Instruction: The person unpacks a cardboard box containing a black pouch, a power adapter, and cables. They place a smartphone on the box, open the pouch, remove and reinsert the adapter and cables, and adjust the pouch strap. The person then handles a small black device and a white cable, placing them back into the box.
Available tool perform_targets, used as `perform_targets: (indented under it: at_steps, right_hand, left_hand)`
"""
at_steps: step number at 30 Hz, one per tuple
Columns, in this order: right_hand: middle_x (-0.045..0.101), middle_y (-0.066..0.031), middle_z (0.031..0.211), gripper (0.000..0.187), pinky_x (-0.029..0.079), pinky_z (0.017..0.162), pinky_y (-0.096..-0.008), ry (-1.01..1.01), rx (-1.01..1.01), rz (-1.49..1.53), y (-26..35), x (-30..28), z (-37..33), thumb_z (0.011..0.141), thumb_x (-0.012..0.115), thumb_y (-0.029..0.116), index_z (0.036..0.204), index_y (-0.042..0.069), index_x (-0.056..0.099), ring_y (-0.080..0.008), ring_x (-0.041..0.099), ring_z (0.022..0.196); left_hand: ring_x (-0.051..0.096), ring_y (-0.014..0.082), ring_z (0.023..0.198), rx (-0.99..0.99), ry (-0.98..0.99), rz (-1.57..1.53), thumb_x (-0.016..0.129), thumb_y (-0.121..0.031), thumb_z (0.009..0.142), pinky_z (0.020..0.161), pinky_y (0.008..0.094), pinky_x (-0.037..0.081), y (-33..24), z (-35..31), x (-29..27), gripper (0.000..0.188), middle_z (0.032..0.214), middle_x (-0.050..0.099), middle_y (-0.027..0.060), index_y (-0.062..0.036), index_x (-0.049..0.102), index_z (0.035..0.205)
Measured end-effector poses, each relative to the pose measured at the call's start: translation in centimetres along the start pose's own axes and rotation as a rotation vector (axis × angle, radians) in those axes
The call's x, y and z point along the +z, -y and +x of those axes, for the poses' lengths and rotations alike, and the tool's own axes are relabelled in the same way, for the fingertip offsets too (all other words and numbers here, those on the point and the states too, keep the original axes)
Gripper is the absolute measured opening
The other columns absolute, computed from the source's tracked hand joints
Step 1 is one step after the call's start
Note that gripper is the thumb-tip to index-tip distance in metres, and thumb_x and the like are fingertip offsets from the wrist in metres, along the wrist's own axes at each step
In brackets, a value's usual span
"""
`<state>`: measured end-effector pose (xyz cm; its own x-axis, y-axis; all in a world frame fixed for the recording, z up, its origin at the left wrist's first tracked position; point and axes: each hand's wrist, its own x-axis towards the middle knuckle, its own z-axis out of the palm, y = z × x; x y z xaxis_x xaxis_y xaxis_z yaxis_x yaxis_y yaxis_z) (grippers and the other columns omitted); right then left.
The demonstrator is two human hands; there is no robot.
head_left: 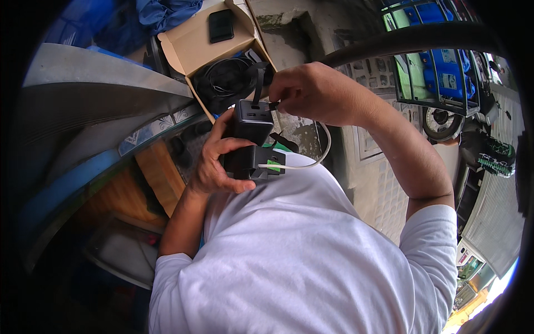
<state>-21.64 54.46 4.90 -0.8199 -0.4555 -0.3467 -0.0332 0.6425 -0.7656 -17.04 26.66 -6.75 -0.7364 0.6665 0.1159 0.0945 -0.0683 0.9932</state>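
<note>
My left hand point(210, 161) is wrapped round two dark blocks, one above the other. The upper one looks like a power bank point(255, 129), with a row of ports on its end and a short black strap cable point(259, 83) rising from it. Below it is a black box-shaped device point(240, 160) with a green label. A white cable point(327, 146) runs out of that device and curves up toward my right hand point(311, 92). Between its fingertips my right hand pinches a small dark cable plug point(273, 106) at the power bank's ports; whether it is seated cannot be made out.
Beyond my hands stands an open cardboard box point(186, 38) with coiled black cables point(222, 78) in it. A black smartphone point(221, 26) lies on its flap. A grey metal panel point(105, 69) is at left. At far right are a wheel point(442, 119) and blue containers point(445, 69) in a rack.
</note>
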Motion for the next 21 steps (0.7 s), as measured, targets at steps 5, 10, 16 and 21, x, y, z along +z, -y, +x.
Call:
perform_targets:
  at_steps: [5, 10, 16, 21]
  right_hand:
    - [0.072, -0.0107, 0.083, 0.008, 0.056, 0.067, -0.0385, -0.060, -0.118, -0.285, 0.7, 0.1, 0.2, 0.084, 0.069, 0.007, 0.092, 0.007, 0.072, -0.0296, 0.071, 0.075]
    - [0.071, -0.0098, 0.083, 0.009, 0.056, 0.068, -0.0405, -0.074, -0.153, -0.393, 0.9, 0.1, 1.3, 0.083, 0.070, 0.007, 0.092, 0.009, 0.074, -0.0294, 0.071, 0.077]
    - [0.070, -0.0091, 0.082, 0.007, 0.056, 0.069, -0.0406, -0.071, -0.212, -0.425, 0.7, 0.2, 1.7, 0.083, 0.072, 0.008, 0.090, 0.008, 0.074, -0.0288, 0.071, 0.079]
    - [0.071, -0.0110, 0.080, 0.012, 0.058, 0.073, -0.0417, -0.012, -0.187, -0.482, 0.3, -0.1, 2.7, 0.087, 0.065, 0.008, 0.090, 0.012, 0.075, -0.0293, 0.072, 0.083]
  left_hand:
    - [0.047, 0.0426, 0.136, -0.001, -0.002, 0.059, 0.095, -0.049, 0.050, 0.112, 0.0459, 0.037, -0.8, 0.9, -0.2, 0.072, 0.149, 0.038, 0.0273, -0.0087, 0.077, 0.108]
    - [0.047, 0.0423, 0.135, -0.051, 0.001, 0.045, 0.095, -0.048, 0.049, 0.112, 0.0453, 0.038, -0.7, 1.3, -0.7, 0.073, 0.149, 0.039, 0.0269, -0.0081, 0.077, 0.108]
    - [0.048, 0.0425, 0.135, -0.009, 0.041, 0.112, 0.094, -0.050, 0.051, 0.111, 0.0454, 0.039, -0.2, 1.6, -1.2, 0.075, 0.148, 0.040, 0.0264, -0.0073, 0.076, 0.110]
    - [0.047, 0.0415, 0.135, -0.062, 0.045, 0.081, 0.093, -0.052, 0.051, 0.112, 0.0456, 0.038, -0.1, 1.9, -1.4, 0.078, 0.147, 0.041, 0.0260, -0.0059, 0.076, 0.111]
